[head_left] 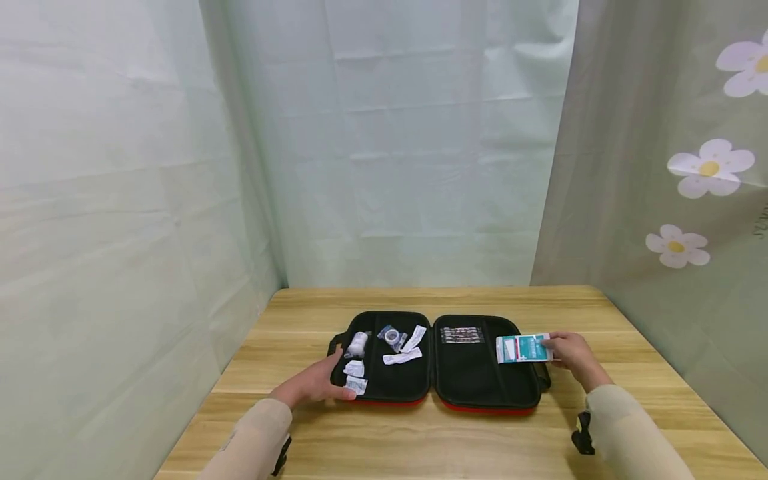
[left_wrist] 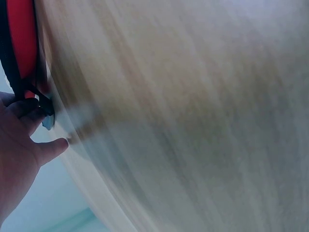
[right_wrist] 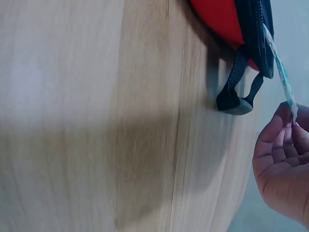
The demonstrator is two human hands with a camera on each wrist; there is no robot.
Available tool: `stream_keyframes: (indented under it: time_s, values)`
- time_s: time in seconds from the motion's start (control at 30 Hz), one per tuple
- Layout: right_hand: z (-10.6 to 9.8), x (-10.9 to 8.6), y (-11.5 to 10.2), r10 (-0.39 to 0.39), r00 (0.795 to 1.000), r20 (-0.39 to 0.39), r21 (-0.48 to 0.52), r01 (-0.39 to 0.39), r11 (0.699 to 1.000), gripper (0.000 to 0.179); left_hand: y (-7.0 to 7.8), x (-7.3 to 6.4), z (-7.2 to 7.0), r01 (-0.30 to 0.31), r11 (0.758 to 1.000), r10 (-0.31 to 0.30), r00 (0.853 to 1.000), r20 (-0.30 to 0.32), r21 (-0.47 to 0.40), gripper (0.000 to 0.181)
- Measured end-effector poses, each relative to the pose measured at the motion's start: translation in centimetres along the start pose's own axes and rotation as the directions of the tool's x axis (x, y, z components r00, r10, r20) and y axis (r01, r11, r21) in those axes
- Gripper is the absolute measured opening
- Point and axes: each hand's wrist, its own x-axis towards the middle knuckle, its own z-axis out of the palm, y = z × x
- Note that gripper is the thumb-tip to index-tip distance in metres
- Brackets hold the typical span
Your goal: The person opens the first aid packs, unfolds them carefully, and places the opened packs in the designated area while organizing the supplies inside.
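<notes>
An unzipped black-lined case [head_left: 465, 377] with a red outside lies spread flat on the table. My right hand [head_left: 573, 358] pinches the end of a flat teal-and-white packet [head_left: 523, 349] between thumb and fingers, over the right half. Seen edge-on in the right wrist view, the packet [right_wrist: 282, 72] slants from the fingertips to the case rim. My left hand [head_left: 317, 381] rests at the left edge of the case, thumb stretched along its near corner. In the left wrist view its fingers touch a black strap [left_wrist: 46, 101], partly hidden.
The left half holds a wrapped white roll [head_left: 357, 344], a bagged tape roll [head_left: 392, 336], two slim white packets [head_left: 402, 357] and small white sachets [head_left: 355, 385]. Bagged swabs [head_left: 461, 335] lie in the right half. Curtains surround the wooden table [head_left: 456, 447].
</notes>
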Motion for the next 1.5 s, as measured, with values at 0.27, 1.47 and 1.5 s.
stream_keyframes:
  time_s: [0.27,1.47,1.5]
  values:
    - [1.7,0.4,-0.3,-0.03,0.999,0.028,-0.024,0.03,0.999,0.04,0.0,-0.2,0.1,-0.001,1.0,0.001,1.0,0.001,-0.006,0.121]
    - [6.2,0.0,-1.9,-0.048,0.999,-0.018,0.008,0.048,0.999,0.029,0.0,-0.2,0.0,0.002,1.0,-0.002,1.0,0.007,-0.02,0.122]
    - [6.4,0.1,-1.9,-0.051,0.999,-0.019,0.01,0.051,0.999,0.029,0.0,-0.2,0.0,-0.002,1.0,0.002,1.0,0.007,-0.022,0.121]
